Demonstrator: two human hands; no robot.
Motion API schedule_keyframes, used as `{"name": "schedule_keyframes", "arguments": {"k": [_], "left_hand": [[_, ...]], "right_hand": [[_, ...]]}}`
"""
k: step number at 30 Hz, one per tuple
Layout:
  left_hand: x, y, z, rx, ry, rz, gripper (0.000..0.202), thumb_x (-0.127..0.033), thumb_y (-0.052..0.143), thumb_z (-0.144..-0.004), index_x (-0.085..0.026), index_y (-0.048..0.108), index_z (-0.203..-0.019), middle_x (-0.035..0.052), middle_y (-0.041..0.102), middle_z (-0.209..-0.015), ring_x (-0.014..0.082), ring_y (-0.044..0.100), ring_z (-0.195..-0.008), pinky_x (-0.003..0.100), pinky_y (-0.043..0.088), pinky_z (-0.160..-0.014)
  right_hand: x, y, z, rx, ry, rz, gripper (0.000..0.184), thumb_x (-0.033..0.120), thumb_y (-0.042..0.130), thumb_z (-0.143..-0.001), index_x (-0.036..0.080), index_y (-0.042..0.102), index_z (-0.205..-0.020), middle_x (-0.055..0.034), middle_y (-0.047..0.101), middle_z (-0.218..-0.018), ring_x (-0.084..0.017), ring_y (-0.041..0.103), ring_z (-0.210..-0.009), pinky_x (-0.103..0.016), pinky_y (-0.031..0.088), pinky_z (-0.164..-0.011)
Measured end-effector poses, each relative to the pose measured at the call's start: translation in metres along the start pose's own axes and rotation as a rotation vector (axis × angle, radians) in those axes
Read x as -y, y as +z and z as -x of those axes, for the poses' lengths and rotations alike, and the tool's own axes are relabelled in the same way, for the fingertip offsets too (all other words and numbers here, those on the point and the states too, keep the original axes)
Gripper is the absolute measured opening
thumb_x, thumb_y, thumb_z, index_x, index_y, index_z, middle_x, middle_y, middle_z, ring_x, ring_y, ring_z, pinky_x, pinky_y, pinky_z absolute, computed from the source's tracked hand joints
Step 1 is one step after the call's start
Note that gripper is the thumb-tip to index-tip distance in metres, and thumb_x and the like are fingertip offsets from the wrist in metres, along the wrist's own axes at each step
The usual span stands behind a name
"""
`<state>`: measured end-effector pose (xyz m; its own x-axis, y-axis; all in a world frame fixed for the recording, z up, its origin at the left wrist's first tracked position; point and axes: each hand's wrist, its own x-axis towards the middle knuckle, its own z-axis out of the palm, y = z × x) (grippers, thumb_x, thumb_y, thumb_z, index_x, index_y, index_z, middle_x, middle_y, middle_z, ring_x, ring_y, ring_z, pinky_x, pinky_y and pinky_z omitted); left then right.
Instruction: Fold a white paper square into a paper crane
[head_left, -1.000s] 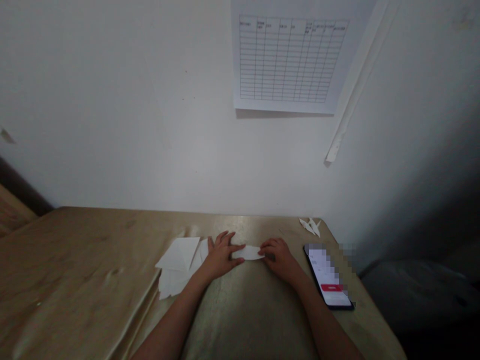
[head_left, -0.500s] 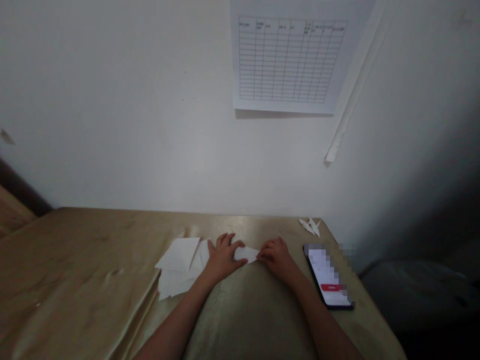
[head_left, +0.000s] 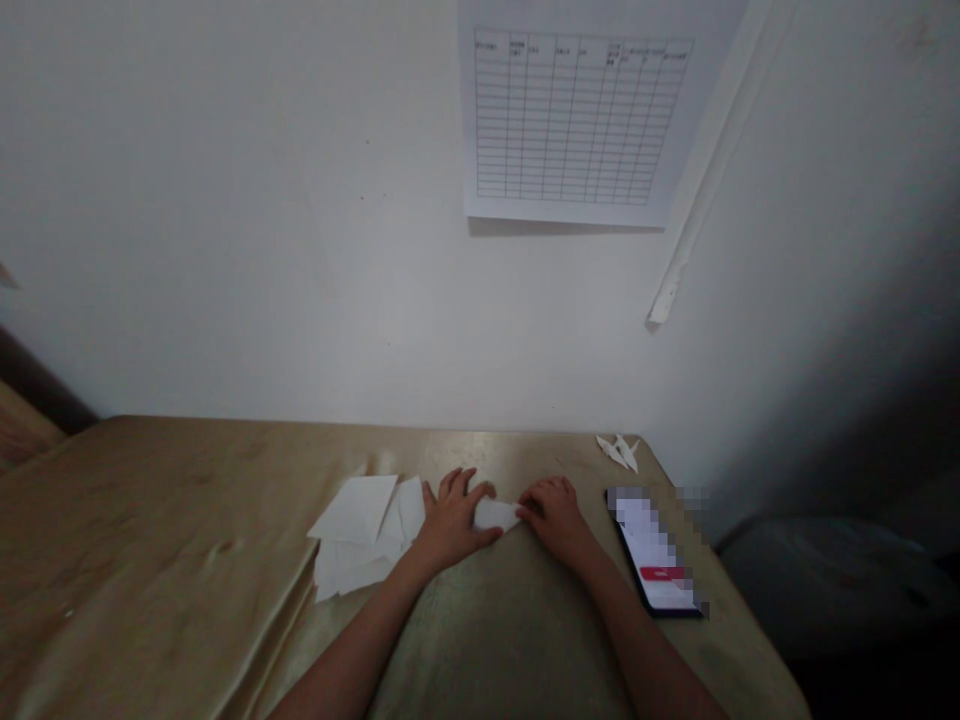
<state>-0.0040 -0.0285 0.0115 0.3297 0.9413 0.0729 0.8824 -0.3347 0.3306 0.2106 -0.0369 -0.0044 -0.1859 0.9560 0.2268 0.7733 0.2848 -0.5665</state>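
Observation:
Between my hands a small piece of folded white paper [head_left: 496,515] lies on the table, its narrow tip pointing right. My left hand [head_left: 454,522] holds its left part down, with thumb and forefinger on either side and the other fingers spread. At the pointed right end, my right hand [head_left: 553,515] pinches the paper with its fingertips, which partly hide the tip. Just left of my left hand is a loose pile of white paper sheets [head_left: 360,515], some overlapping at angles.
A phone [head_left: 652,560] with a lit screen lies by the right edge of the table [head_left: 225,500]. Behind it, near the back corner, are small folded white paper pieces [head_left: 619,453]. A printed grid sheet [head_left: 566,130] hangs on the white wall [head_left: 262,250].
My left hand has shifted slightly right, closer to my right hand. Less of the folded paper shows between them, and it looks narrower.

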Motion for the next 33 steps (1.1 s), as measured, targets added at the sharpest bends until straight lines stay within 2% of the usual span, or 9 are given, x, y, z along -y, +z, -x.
{"name": "schedule_keyframes", "arguments": {"k": [4,9,14,20,25,33], "left_hand": [[-0.001,-0.001,0.001,0.006,0.023,0.009,0.048,-0.046,0.078,-0.070,-0.041,0.063,-0.116,0.0052,0.039,-0.154,0.0375,0.023,-0.147,0.077,0.007,-0.109],[0.000,-0.001,0.000,0.029,0.013,0.034,0.039,-0.046,0.078,-0.071,-0.041,0.068,-0.108,0.0027,0.039,-0.154,0.0379,0.022,-0.147,0.077,0.007,-0.109],[0.003,0.001,-0.003,0.058,-0.015,0.060,0.038,-0.049,0.080,-0.069,-0.041,0.071,-0.105,0.0020,0.040,-0.155,0.0379,0.021,-0.147,0.076,0.005,-0.110],[0.002,0.005,-0.003,0.033,-0.038,0.076,0.033,-0.053,0.075,-0.074,-0.039,0.072,-0.104,0.0020,0.042,-0.154,0.0360,0.023,-0.147,0.075,0.004,-0.111],[-0.002,0.006,-0.001,0.026,-0.056,0.075,0.038,-0.052,0.079,-0.069,-0.038,0.071,-0.103,0.0035,0.042,-0.154,0.0363,0.024,-0.147,0.076,0.004,-0.110],[-0.002,0.008,-0.003,0.012,-0.060,0.056,0.039,-0.052,0.079,-0.069,-0.037,0.070,-0.104,0.0033,0.041,-0.154,0.0376,0.025,-0.145,0.075,0.005,-0.111]], "right_hand": [[0.001,0.005,-0.002,0.004,0.033,0.039,0.009,0.029,0.062,-0.091,0.025,0.070,-0.091,-0.0026,0.069,-0.102,-0.022,0.053,-0.110,-0.043,0.020,-0.110],[0.004,0.010,-0.003,0.005,0.079,0.100,0.011,0.032,0.061,-0.092,0.028,0.071,-0.093,-0.0012,0.070,-0.105,-0.023,0.051,-0.113,-0.045,0.017,-0.111],[0.007,0.014,-0.004,-0.007,0.124,0.149,0.012,0.033,0.061,-0.092,0.028,0.072,-0.093,-0.0022,0.070,-0.105,-0.023,0.050,-0.114,-0.050,0.012,-0.112],[0.007,0.014,-0.005,0.005,0.129,0.151,0.014,0.034,0.061,-0.091,0.029,0.073,-0.092,-0.0039,0.070,-0.106,-0.026,0.050,-0.114,-0.054,0.013,-0.111],[0.006,0.016,-0.007,0.000,0.142,0.130,0.014,0.035,0.062,-0.090,0.031,0.075,-0.090,-0.0040,0.069,-0.106,-0.027,0.049,-0.114,-0.056,0.012,-0.111],[0.009,0.018,-0.006,-0.022,0.169,0.125,0.013,0.034,0.062,-0.089,0.030,0.075,-0.088,-0.0038,0.070,-0.104,-0.027,0.049,-0.115,-0.056,0.013,-0.110]]}}
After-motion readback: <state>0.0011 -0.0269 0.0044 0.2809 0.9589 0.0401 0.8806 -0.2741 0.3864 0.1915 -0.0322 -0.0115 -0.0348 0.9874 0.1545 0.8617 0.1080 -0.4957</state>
